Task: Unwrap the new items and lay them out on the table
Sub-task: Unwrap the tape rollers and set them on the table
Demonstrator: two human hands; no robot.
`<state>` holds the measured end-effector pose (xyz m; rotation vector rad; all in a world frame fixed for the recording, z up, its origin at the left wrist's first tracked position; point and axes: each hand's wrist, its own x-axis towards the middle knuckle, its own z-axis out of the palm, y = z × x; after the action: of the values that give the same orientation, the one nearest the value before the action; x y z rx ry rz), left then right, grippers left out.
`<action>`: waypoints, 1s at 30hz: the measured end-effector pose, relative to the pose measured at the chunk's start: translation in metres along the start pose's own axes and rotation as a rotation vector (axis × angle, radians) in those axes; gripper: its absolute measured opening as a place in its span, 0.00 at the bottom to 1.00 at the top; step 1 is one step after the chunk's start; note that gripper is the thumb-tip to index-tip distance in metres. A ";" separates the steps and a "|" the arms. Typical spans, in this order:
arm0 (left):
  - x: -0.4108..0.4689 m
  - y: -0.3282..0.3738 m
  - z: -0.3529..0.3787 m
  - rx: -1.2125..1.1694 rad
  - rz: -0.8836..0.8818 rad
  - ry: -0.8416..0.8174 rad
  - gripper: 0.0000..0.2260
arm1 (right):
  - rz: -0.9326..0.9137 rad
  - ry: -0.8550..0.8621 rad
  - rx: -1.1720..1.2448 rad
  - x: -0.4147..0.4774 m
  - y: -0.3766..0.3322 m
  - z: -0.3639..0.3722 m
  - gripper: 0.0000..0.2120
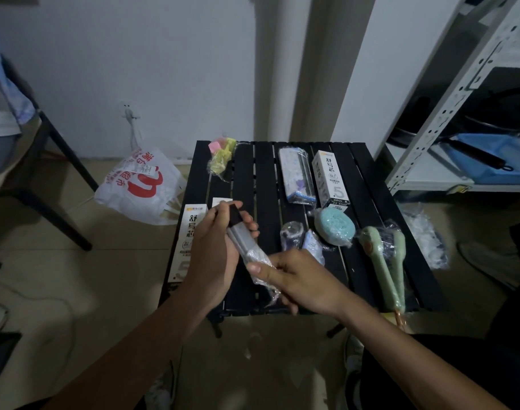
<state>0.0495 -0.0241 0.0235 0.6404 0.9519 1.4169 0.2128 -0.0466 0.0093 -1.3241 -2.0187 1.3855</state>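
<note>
Slim grey black-capped stick (243, 242), clear-wrapped, at the black slatted table's (261, 179) seven o'clock: left hand (214, 255) grips it, right hand (300, 279) pinches the wrap (272, 292), which likely needs peeling off next.

Surfaces I'm reading around the matt black table (264, 179)
Above its near edge, a clear plastic wrapper (261, 263) is showing crinkled and shiny over a frosted case (239, 232). At the table's far right a card box (329, 179) is looking faintly glossy, the teal scrubber (335, 229) rough and meshy; left of it, a plastic shopping bag (140, 184) is gleaming.
</note>
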 end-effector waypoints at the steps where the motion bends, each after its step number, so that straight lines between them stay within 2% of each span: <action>1: -0.002 -0.002 0.002 -0.027 -0.033 0.005 0.12 | -0.036 0.027 -0.053 0.001 0.002 0.001 0.27; 4: -0.005 -0.008 0.009 -0.047 -0.132 0.017 0.12 | -0.154 0.117 -0.243 0.002 0.013 0.008 0.26; 9: 0.001 -0.014 0.004 -0.011 -0.125 0.054 0.15 | -0.203 0.219 -0.433 -0.001 0.014 0.018 0.32; 16: 0.012 -0.004 0.002 -0.044 -0.062 0.196 0.15 | -0.205 0.421 -0.392 -0.008 0.000 0.032 0.32; 20: 0.023 0.010 -0.012 -0.197 -0.084 0.174 0.16 | -0.277 0.424 -0.264 -0.016 -0.004 0.045 0.30; 24: 0.050 0.046 -0.039 -0.340 0.021 0.230 0.12 | -0.412 0.351 -0.283 -0.047 0.010 0.063 0.24; 27: 0.054 0.058 -0.048 -0.332 0.030 0.171 0.13 | -0.282 0.250 -0.201 -0.048 0.020 0.060 0.22; 29: 0.043 0.047 -0.043 -0.225 -0.019 0.110 0.13 | -0.169 0.256 -0.141 -0.035 0.021 0.050 0.23; 30: 0.039 0.039 -0.040 -0.191 -0.048 0.084 0.13 | -0.112 0.284 -0.062 -0.029 0.018 0.043 0.21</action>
<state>-0.0091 0.0107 0.0300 0.4167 0.8781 1.4803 0.2052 -0.0923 -0.0207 -1.3270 -1.9239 1.0292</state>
